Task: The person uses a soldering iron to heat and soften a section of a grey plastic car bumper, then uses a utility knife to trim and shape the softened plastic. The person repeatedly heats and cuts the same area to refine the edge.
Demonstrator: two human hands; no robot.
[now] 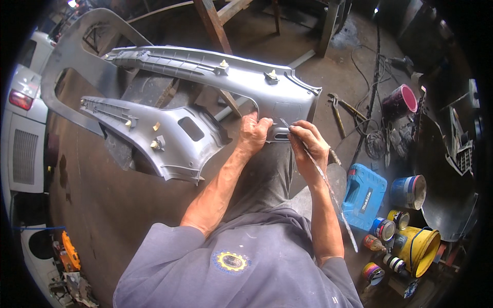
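Note:
A long silver-grey car trim panel (241,77), inner side up, lies across in front of me. Its ribs and pale clips show. My left hand (253,134) is closed around the panel's near edge, beside a cut-out, with the thumb against it. In my right hand (309,146) is a long, thin, paint-stained rod (328,187), pinched between thumb and fingers. Its narrow tip points at the panel near a small slot, close to my left thumb; I cannot tell whether it touches. A second, shorter grey trim panel (169,126) with a square opening lies to the left.
A large curved grey frame (56,77) stands at the far left. Pliers (337,115) and cables lie on the floor at right. Nearer are a blue tool case (363,197), a yellow bucket (421,251), several paint cans and a maroon bucket (399,101). A white vehicle (23,138) stands left.

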